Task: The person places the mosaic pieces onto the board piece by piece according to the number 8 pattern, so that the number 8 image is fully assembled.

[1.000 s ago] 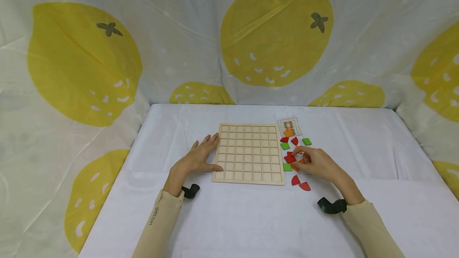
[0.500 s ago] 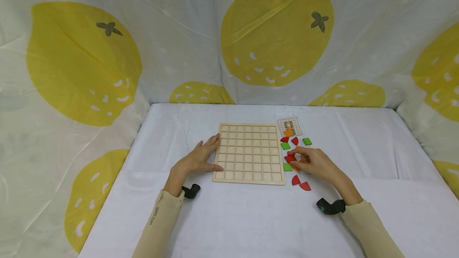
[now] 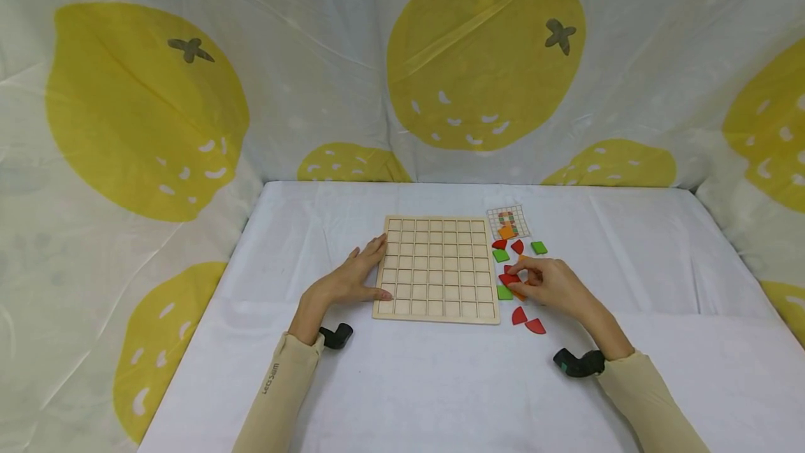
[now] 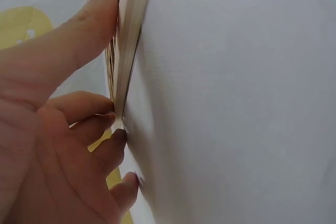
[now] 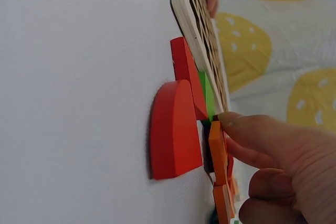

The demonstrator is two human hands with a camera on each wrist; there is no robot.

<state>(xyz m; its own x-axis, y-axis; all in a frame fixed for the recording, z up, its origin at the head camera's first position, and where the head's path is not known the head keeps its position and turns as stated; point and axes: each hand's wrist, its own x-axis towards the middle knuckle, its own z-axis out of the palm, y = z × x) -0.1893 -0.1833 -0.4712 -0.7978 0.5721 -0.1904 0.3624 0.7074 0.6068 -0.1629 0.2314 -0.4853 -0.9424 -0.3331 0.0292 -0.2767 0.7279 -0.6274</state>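
Observation:
My left hand [image 3: 349, 279] rests at the left edge of a pale wooden grid board [image 3: 436, 257], its thumb lying over the lower left corner and the other fingers along the side. The left wrist view shows those extended fingers [image 4: 90, 124] against the rim. Right of the board, my right hand [image 3: 553, 285] pinches a red piece [image 3: 508, 279] in a small pile between thumb and index finger; the fingertips partly hide it. Orange pieces [image 5: 218, 150] lie beneath that hand. A green square [image 3: 505, 293] sits beside the pile, touching or nearly touching the board.
Two red quarter-round pieces [image 3: 535, 326] lie in front of the pile. Behind it are more red pieces, green pieces [image 3: 539, 248] and a printed grid card [image 3: 517, 218] with an orange square [image 3: 506, 232] on it. A white cloth [image 3: 428, 383] covers the table.
My right hand has shifted slightly left, and its thumb and index finger have closed in on the red piece. The left hand and board have stayed in place.

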